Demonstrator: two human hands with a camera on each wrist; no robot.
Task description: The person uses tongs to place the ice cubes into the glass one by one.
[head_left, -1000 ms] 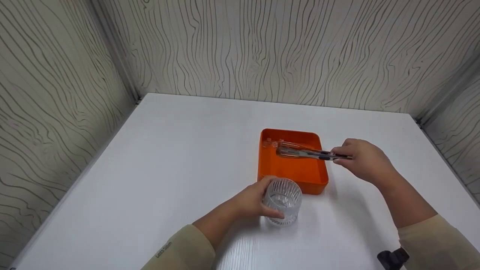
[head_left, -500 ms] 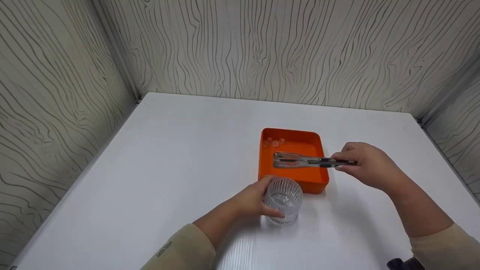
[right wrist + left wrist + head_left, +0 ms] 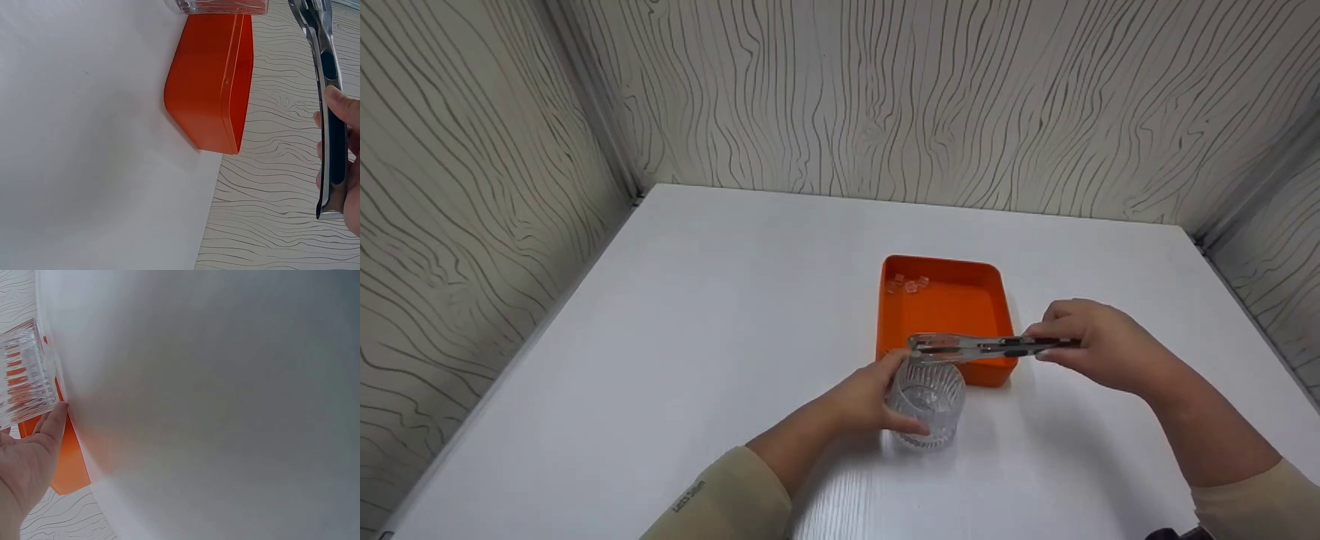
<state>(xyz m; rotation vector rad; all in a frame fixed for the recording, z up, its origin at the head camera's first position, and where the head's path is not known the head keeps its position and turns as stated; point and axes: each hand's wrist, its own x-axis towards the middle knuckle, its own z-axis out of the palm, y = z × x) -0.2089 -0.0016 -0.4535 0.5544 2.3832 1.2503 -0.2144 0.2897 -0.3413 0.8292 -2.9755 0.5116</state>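
Gripping ribbed glass (image 3: 931, 405) with left hand (image 3: 870, 397), beside orange tray (image 3: 952, 309); clasping metal tongs (image 3: 976, 348) in right hand (image 3: 1102, 343) above both; cannot make out tongs' load.

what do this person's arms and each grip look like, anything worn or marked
The left sleeve and right sleeve are plain beige; the left one bears small dark lettering, too blurred to read surely. Both stop short of the wrists. The left grip and right grip wear no gloves. A black object shows beside the right sleeve, cut off by the frame.
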